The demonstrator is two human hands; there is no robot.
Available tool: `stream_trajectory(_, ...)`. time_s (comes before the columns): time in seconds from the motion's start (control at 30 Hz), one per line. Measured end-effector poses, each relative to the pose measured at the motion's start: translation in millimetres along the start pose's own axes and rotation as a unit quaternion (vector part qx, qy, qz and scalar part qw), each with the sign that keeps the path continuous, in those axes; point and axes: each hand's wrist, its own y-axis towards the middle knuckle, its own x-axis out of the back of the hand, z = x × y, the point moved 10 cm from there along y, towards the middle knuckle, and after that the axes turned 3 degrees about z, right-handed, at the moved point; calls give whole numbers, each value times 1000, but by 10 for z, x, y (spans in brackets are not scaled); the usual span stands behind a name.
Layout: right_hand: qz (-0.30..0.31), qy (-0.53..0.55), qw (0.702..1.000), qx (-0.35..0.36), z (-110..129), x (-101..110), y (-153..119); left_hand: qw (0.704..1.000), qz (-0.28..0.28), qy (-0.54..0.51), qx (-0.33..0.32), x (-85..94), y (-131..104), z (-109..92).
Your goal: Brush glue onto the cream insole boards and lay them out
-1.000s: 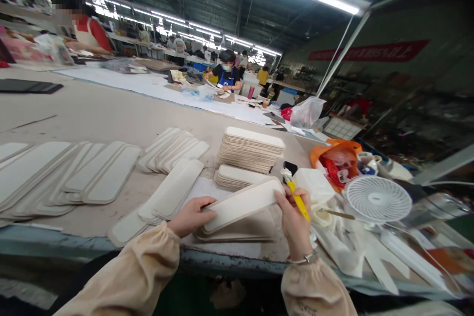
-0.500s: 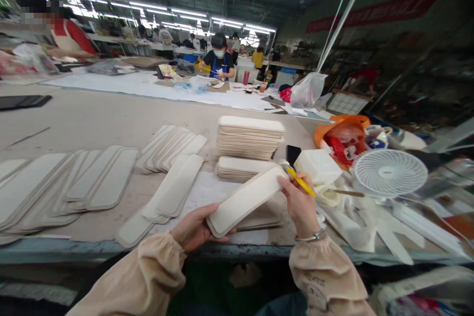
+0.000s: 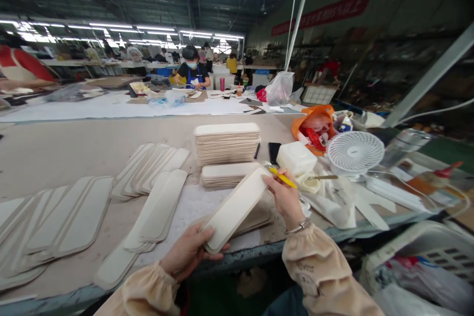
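A long cream panel with rounded corners [image 3: 237, 210] is held at a slant above the table's near edge. My left hand [image 3: 190, 252] grips its lower end, thumb on top. At its upper end my right hand [image 3: 285, 195] pinches the panel and also holds a yellow-handled tool [image 3: 283, 177]. Beneath the held panel lie more panels, partly hidden. Just behind stand a short stack [image 3: 225, 173] and a taller stack of like panels [image 3: 226, 143]. Fanned panels [image 3: 159, 212] lie to the left of my left hand.
On the right are a white fan [image 3: 355, 153], a white block [image 3: 296, 158], a black phone [image 3: 274, 152], an orange bag [image 3: 314, 126] and cream scraps. More panels [image 3: 74, 217] spread at the far left. A person [image 3: 192, 74] works across the table.
The view has turned to the right, so the scene sits further left. The held panel is tilted more steeply, and both hands still grip it.
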Motion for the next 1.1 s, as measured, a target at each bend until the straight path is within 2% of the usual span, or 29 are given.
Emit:
stream_trajectory(0.4, -24, -22, 999, 13, 30, 41, 9, 1000, -5, 16, -9, -9, 15, 8)
stream_trajectory(0.73, -54, -78, 994, 47, 3, 252, 67, 999, 21, -33, -38, 13, 37, -99)
stream_trajectory(0.97, -40, -143, 987, 61, 52, 268, 49, 996, -65, 34, -60, 181, 72, -91)
stream_trajectory(1.1, -27, -207, 975, 78, 36, 247, 77, 990, -94, 60, -82, 257, 53, -241)
